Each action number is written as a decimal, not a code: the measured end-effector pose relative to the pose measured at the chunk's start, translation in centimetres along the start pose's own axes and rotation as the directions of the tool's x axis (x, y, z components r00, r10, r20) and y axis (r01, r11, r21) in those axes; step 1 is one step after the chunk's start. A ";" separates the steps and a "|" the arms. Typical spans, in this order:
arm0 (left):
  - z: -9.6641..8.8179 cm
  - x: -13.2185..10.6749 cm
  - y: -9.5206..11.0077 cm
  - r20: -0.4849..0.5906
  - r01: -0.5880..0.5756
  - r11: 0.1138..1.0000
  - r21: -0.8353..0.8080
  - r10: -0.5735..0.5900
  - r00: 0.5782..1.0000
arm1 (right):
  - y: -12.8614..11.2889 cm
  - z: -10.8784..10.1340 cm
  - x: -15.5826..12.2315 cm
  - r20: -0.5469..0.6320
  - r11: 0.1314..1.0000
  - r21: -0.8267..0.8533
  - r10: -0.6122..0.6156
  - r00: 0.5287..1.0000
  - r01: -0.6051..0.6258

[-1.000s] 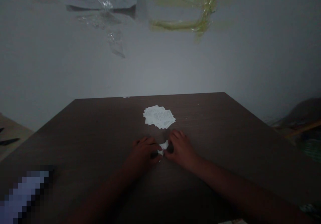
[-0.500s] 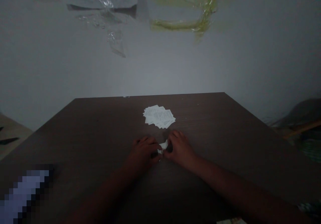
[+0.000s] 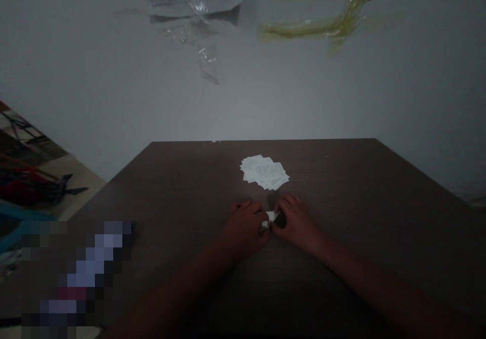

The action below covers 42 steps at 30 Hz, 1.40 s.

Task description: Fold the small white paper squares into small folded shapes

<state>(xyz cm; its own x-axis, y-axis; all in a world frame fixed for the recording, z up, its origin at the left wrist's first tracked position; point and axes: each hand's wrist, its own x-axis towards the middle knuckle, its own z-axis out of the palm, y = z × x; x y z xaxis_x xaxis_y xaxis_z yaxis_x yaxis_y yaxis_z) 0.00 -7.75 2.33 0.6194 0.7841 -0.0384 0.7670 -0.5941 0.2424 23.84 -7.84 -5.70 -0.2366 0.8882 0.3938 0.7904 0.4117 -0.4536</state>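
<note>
Between my hands, low over the dark table [image 3: 182,182], is a small folded or crumpled piece of white paper [image 3: 271,216]. My left hand [image 3: 246,226] grips its left side with curled fingers, thumb nearest me. On the other side my right hand [image 3: 296,219] pinches the paper between thumb and fingers. The fingers cover part of it, so its exact shape is unclear. Just beyond my hands lies a fanned pile of white paper slips [image 3: 265,172] with small print on them.
A pixelated, bright oblong object [image 3: 94,258] lies at the left of the table. The table's far edge meets a pale wall [image 3: 243,101] with clear plastic and yellow tape [image 3: 299,29] stuck on it. Dark and red items [image 3: 30,184] are on the floor at left.
The whole view has swung left, so the table and hands appear further right and more floor shows at left. Both hands still hold the paper, with the fingers shifted only slightly.
</note>
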 end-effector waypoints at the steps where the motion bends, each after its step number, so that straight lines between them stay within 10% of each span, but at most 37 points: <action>1: 0.2 0.0 0.0 -0.006 -0.008 1.000 0.015 0.008 1.000 | 0.0 0.0 -0.1 0.008 1.000 0.009 -0.020 1.000 0.020; 10: 1.2 0.6 -1.1 -0.057 -0.107 0.993 0.042 0.109 0.992 | 0.1 -1.5 0.3 0.101 0.962 0.121 -0.257 0.961 0.245; 24: 1.5 0.0 -4.2 -0.159 -0.283 0.946 -0.161 0.258 0.953 | 0.4 -1.2 0.7 0.162 0.967 0.112 -0.245 0.956 0.229; 42: 0.1 -0.2 -2.7 -0.148 -0.132 0.990 -0.040 0.125 0.981 | -0.4 -1.2 0.8 -0.009 0.908 0.010 -0.419 0.908 0.419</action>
<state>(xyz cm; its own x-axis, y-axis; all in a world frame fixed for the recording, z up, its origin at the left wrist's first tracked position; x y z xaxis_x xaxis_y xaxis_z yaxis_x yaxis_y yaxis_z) -2.14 -6.33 1.54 0.6786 0.7219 0.1358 0.6715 -0.6846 0.2837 23.98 -7.54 -4.26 -0.5408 0.6326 0.5544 0.6133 0.7476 -0.2547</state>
